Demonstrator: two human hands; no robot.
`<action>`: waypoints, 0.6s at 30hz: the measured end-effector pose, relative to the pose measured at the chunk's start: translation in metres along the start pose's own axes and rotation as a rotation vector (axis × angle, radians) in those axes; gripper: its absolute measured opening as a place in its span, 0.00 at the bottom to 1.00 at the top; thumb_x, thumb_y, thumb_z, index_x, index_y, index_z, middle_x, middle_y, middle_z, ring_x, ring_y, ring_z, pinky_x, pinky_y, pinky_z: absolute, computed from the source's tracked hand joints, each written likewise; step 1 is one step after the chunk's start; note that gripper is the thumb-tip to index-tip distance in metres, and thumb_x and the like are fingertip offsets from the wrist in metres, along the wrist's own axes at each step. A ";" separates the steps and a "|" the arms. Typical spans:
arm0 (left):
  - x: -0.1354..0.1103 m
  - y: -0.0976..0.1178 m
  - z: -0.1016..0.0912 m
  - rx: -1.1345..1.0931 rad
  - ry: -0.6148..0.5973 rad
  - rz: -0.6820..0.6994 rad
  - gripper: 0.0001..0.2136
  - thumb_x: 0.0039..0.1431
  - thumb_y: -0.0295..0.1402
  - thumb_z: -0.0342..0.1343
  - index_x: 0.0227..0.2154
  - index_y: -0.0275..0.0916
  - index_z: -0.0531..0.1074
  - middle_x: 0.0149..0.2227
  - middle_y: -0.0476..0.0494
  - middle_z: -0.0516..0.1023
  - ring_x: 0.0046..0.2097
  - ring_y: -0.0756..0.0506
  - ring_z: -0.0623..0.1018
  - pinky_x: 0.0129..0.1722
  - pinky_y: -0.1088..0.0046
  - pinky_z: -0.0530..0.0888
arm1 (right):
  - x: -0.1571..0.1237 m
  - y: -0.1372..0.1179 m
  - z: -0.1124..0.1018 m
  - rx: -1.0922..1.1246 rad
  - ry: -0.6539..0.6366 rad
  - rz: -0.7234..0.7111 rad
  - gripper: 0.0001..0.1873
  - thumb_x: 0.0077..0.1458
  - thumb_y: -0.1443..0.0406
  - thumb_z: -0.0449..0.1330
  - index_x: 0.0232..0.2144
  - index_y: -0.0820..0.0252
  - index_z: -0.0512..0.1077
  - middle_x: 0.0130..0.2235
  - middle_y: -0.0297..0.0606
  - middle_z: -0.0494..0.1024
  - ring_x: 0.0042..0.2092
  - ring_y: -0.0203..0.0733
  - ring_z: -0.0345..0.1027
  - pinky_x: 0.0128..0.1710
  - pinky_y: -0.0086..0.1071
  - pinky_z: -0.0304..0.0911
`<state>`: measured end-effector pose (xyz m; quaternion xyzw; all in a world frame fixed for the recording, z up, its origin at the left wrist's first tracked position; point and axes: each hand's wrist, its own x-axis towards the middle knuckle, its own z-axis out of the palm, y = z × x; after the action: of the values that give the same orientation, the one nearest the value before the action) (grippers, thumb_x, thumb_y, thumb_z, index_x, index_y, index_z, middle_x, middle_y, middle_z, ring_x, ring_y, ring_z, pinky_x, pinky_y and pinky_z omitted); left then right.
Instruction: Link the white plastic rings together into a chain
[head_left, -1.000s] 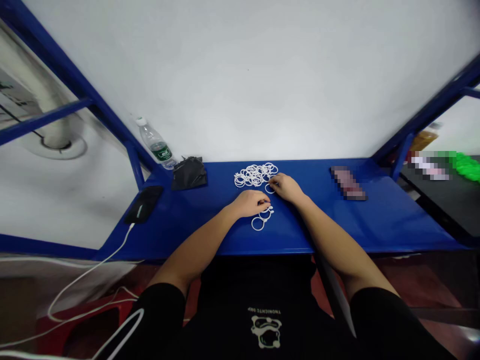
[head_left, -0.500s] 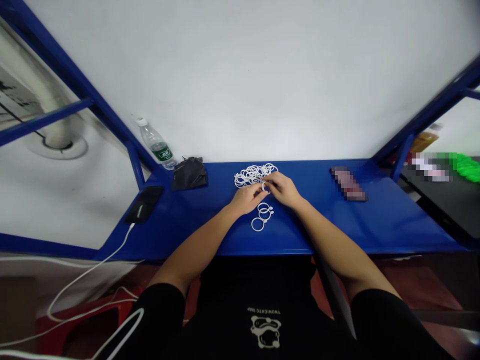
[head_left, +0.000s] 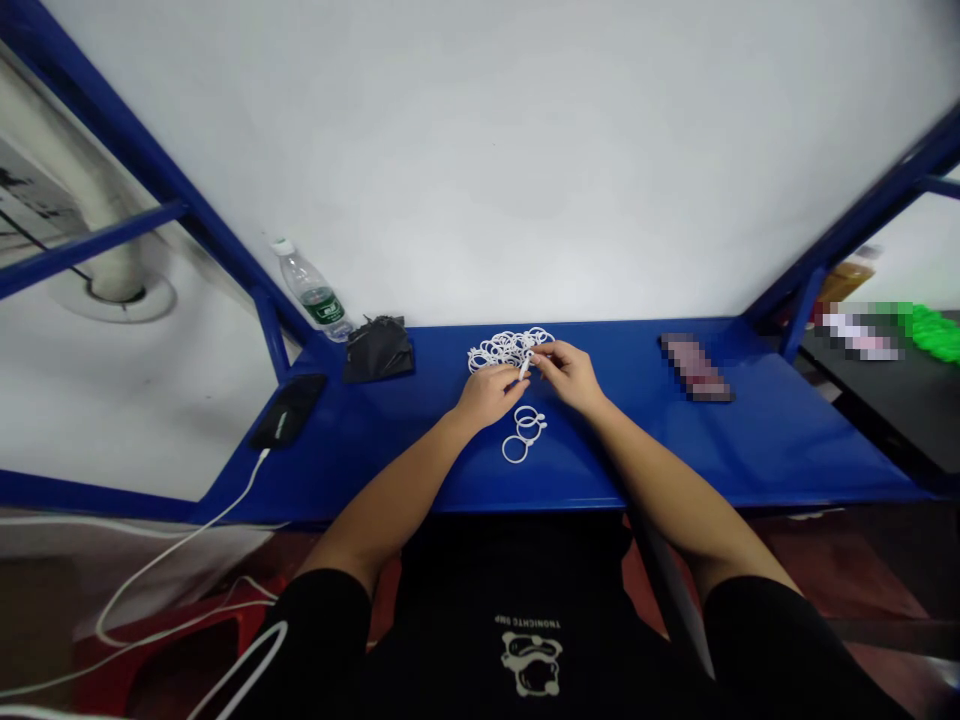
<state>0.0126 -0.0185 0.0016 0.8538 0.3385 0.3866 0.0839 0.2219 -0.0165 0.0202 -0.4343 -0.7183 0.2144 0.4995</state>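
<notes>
Between my two hands is a white plastic ring [head_left: 523,369], seen nearly edge-on. My left hand [head_left: 489,394] pinches its lower part between thumb and fingers. The fingertips of my right hand [head_left: 568,374] are closed on its upper end. Just behind the hands lies a heap of similar white rings [head_left: 504,348], partly covered by my fingers. Nearer to me, a few loose white rings [head_left: 515,449] with small round knobs lie overlapping on the blue table [head_left: 420,455].
At the back left stand a water bottle [head_left: 319,296] and a crumpled black bag [head_left: 379,350]. A black power bank [head_left: 288,412] with a white cable [head_left: 217,512] lies at the left edge. A phone [head_left: 696,368] rests on the right. Blue frame posts [head_left: 271,330] flank the table.
The held ring has turned from a more face-on view to nearly edge-on, and my right fingertips have shifted slightly upward along it. The heap and the loose rings stay put.
</notes>
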 end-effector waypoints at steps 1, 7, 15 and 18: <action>0.000 0.000 0.000 0.011 -0.014 0.007 0.07 0.69 0.33 0.59 0.43 0.42 0.82 0.41 0.43 0.84 0.42 0.44 0.82 0.45 0.66 0.78 | 0.000 0.001 0.001 0.044 -0.013 0.042 0.17 0.63 0.51 0.65 0.44 0.56 0.81 0.38 0.40 0.83 0.31 0.40 0.73 0.33 0.35 0.71; 0.001 0.002 -0.002 0.003 -0.087 -0.047 0.06 0.62 0.35 0.67 0.40 0.41 0.80 0.47 0.42 0.80 0.47 0.42 0.81 0.48 0.63 0.79 | 0.000 0.000 0.004 0.241 -0.111 0.159 0.18 0.56 0.49 0.69 0.36 0.58 0.80 0.25 0.33 0.77 0.26 0.37 0.68 0.26 0.31 0.63; 0.003 0.002 -0.008 -0.062 0.081 -0.046 0.08 0.72 0.37 0.56 0.44 0.39 0.75 0.43 0.42 0.82 0.47 0.43 0.81 0.51 0.61 0.77 | -0.002 -0.009 0.001 0.180 -0.115 0.056 0.15 0.58 0.52 0.68 0.35 0.59 0.80 0.27 0.33 0.78 0.26 0.34 0.62 0.27 0.30 0.59; 0.004 0.002 -0.009 -0.064 0.092 -0.041 0.09 0.72 0.37 0.56 0.44 0.40 0.77 0.40 0.43 0.83 0.44 0.44 0.81 0.50 0.62 0.77 | -0.002 -0.008 0.002 0.177 -0.139 0.078 0.17 0.58 0.50 0.68 0.37 0.58 0.81 0.27 0.33 0.78 0.26 0.35 0.63 0.27 0.30 0.60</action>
<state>0.0095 -0.0182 0.0112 0.8248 0.3469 0.4344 0.1031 0.2172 -0.0222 0.0243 -0.4003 -0.7120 0.3257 0.4761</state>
